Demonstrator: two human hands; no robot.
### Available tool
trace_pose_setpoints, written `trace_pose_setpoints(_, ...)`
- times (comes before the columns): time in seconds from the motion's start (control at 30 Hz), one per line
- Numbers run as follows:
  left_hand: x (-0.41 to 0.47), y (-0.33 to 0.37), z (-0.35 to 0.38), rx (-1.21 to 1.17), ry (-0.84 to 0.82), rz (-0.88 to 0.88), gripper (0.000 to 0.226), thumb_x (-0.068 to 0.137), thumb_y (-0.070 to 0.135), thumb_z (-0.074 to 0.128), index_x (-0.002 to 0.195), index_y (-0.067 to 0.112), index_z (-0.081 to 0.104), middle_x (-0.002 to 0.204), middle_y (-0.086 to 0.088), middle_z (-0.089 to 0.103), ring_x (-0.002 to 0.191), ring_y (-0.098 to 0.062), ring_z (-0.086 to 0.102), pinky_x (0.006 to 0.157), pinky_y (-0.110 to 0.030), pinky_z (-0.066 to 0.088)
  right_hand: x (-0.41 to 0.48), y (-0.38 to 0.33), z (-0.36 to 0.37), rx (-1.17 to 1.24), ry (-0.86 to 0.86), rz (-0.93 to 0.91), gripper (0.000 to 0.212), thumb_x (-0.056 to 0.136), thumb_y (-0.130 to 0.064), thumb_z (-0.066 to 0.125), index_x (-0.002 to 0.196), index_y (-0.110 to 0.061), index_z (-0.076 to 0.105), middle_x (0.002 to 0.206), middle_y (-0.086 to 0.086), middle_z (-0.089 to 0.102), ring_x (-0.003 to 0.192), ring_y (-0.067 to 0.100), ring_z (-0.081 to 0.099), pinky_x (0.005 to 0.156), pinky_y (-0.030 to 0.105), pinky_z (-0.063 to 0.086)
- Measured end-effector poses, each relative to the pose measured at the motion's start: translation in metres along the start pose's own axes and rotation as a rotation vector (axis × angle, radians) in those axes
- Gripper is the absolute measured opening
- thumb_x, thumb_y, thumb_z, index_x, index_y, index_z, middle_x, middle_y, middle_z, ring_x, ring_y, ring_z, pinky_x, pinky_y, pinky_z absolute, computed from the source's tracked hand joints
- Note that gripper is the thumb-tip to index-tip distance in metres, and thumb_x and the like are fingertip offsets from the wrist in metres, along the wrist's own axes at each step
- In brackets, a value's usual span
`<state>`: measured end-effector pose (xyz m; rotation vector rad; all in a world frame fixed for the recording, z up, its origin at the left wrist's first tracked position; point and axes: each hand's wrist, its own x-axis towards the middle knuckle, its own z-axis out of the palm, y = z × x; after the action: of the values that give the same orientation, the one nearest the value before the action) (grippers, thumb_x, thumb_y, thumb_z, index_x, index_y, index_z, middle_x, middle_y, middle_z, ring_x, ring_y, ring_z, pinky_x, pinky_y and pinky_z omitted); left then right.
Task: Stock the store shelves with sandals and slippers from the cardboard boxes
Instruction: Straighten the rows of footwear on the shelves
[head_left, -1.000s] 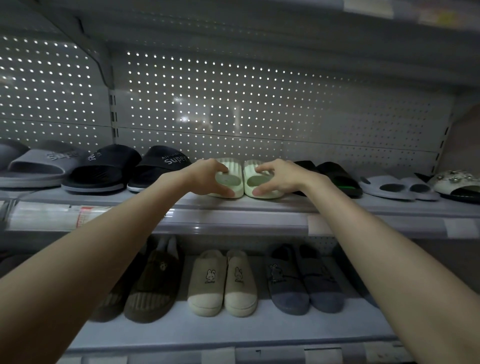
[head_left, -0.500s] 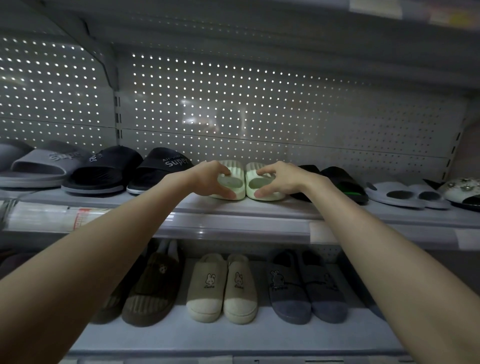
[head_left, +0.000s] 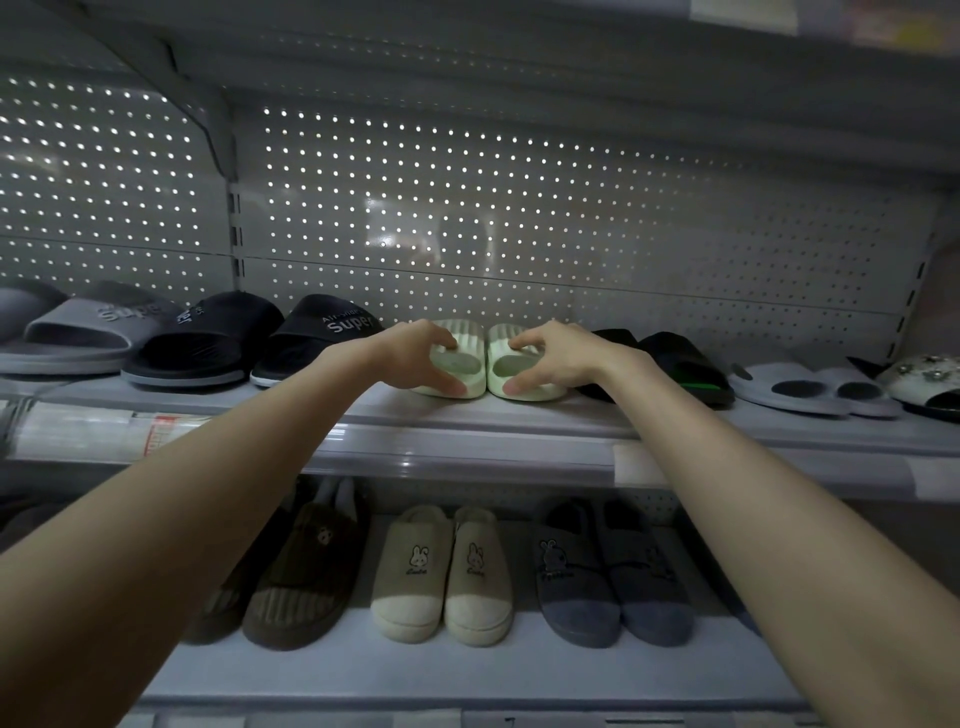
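Observation:
Two pale green ribbed slides stand side by side on the upper shelf, toes toward the pegboard back. My left hand grips the left green slide, thumb at its near edge and fingers over the strap. My right hand grips the right green slide the same way. Both soles rest on the shelf, and the inner sides of the pair touch.
Black "Super" slides and a grey slide sit to the left, black-and-green slides, white slides and a jewelled sandal to the right. The lower shelf carries brown, beige rabbit and grey slippers.
Both hands have slid the green pair slightly deeper onto the shelf and kept their grip; the camera has tilted a little.

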<state>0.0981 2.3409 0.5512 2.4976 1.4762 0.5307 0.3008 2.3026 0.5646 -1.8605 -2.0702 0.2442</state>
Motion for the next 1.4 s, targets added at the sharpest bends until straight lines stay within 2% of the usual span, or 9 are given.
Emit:
trace_pose_setpoints(0.17, -0.002, 0.002, -0.003, 0.021, -0.018, -0.012, 0.075, 0.075, 0.047, 0.071, 0.138, 0.02, 0.042, 0.145, -0.002, 0.039, 0.129, -0.023, 0.041, 0.102, -0.029, 0.033, 0.002, -0.005, -0.006, -0.063, -0.033, -0.007, 0.077, 0.074, -0.041, 0.076, 0.141, -0.022, 0.042, 0.147, 0.005, 0.04, 0.132, 0.025, 0.042, 0.104, 0.035, 0.036)
trace_pose_setpoints(0.33, -0.016, 0.011, -0.035, 0.113, 0.02, 0.014, 0.063, 0.079, 0.043, 0.068, 0.128, 0.007, 0.052, 0.129, -0.01, 0.057, 0.115, -0.027, 0.053, 0.095, -0.031, 0.04, -0.003, -0.026, -0.031, -0.065, 0.006, -0.07, 0.072, 0.075, -0.037, 0.077, 0.136, -0.016, 0.047, 0.138, 0.005, 0.05, 0.12, 0.024, 0.051, 0.098, 0.035, 0.043)
trace_pose_setpoints(0.47, -0.042, 0.004, -0.068, 0.136, 0.093, -0.005, 0.056, 0.076, 0.042, 0.072, 0.121, 0.011, 0.059, 0.12, -0.005, 0.063, 0.106, -0.023, 0.058, 0.089, -0.028, 0.041, -0.009, -0.06, -0.045, -0.045, -0.037, -0.094, 0.065, 0.076, -0.034, 0.077, 0.132, -0.014, 0.052, 0.128, 0.007, 0.058, 0.098, 0.021, 0.061, 0.088, 0.034, 0.049)
trace_pose_setpoints(0.63, -0.08, -0.027, -0.105, 0.144, 0.158, -0.015, 0.055, 0.075, 0.042, 0.072, 0.12, 0.013, 0.06, 0.12, -0.003, 0.064, 0.107, -0.021, 0.058, 0.089, -0.026, 0.04, -0.012, -0.117, -0.042, -0.04, -0.014, -0.147, 0.058, 0.076, -0.031, 0.076, 0.127, -0.014, 0.055, 0.119, 0.009, 0.062, 0.09, 0.02, 0.065, 0.086, 0.037, 0.053)
trace_pose_setpoints(0.87, -0.132, -0.101, -0.143, 0.146, 0.127, 0.037, 0.06, 0.074, 0.041, 0.073, 0.125, 0.014, 0.056, 0.117, -0.004, 0.065, 0.099, -0.02, 0.06, 0.094, -0.032, 0.044, -0.019, -0.203, -0.001, -0.034, 0.014, -0.124, 0.051, 0.076, -0.03, 0.077, 0.12, -0.014, 0.059, 0.102, 0.002, 0.067, 0.079, 0.012, 0.067, 0.088, 0.038, 0.054)
trace_pose_setpoints(1.0, -0.152, -0.148, -0.15, 0.137, 0.097, 0.109, 0.062, 0.075, 0.04, 0.073, 0.128, 0.014, 0.053, 0.116, -0.005, 0.065, 0.099, -0.02, 0.06, 0.089, -0.027, 0.042, -0.023, -0.242, 0.031, 0.026, 0.046, -0.05, 0.05, 0.077, -0.029, 0.077, 0.12, -0.011, 0.059, 0.106, 0.007, 0.067, 0.087, 0.019, 0.068, 0.083, 0.038, 0.053)
trace_pose_setpoints(1.13, -0.152, -0.187, -0.155, 0.139, 0.075, 0.107, 0.06, 0.075, 0.042, 0.073, 0.125, 0.014, 0.056, 0.111, -0.004, 0.066, 0.093, -0.019, 0.058, 0.084, -0.026, 0.043, -0.012, -0.264, 0.058, 0.012, 0.051, 0.009, 0.048, 0.077, -0.03, 0.076, 0.119, -0.011, 0.06, 0.106, 0.006, 0.066, 0.084, 0.02, 0.067, 0.08, 0.036, 0.053)
trace_pose_setpoints(1.23, -0.147, -0.207, -0.15, 0.106, 0.075, 0.105, 0.061, 0.076, 0.042, 0.072, 0.126, 0.011, 0.055, 0.117, -0.007, 0.064, 0.104, -0.024, 0.059, 0.089, -0.028, 0.043, -0.001, -0.269, 0.069, 0.03, 0.054, 0.053, 0.05, 0.077, -0.029, 0.077, 0.121, -0.01, 0.06, 0.107, 0.005, 0.065, 0.086, 0.02, 0.064, 0.078, 0.034, 0.051)
trace_pose_setpoints(1.4, -0.129, -0.225, -0.135, 0.107, 0.035, 0.085, 0.076, 0.075, 0.05, 0.07, 0.137, 0.014, 0.043, 0.135, -0.006, 0.052, 0.123, -0.024, 0.049, 0.1, -0.029, 0.038, 0.014, -0.264, 0.082, -0.003, 0.092, 0.12, 0.062, 0.076, -0.034, 0.076, 0.129, -0.012, 0.054, 0.131, 0.007, 0.056, 0.117, 0.023, 0.054, 0.099, 0.033, 0.042)
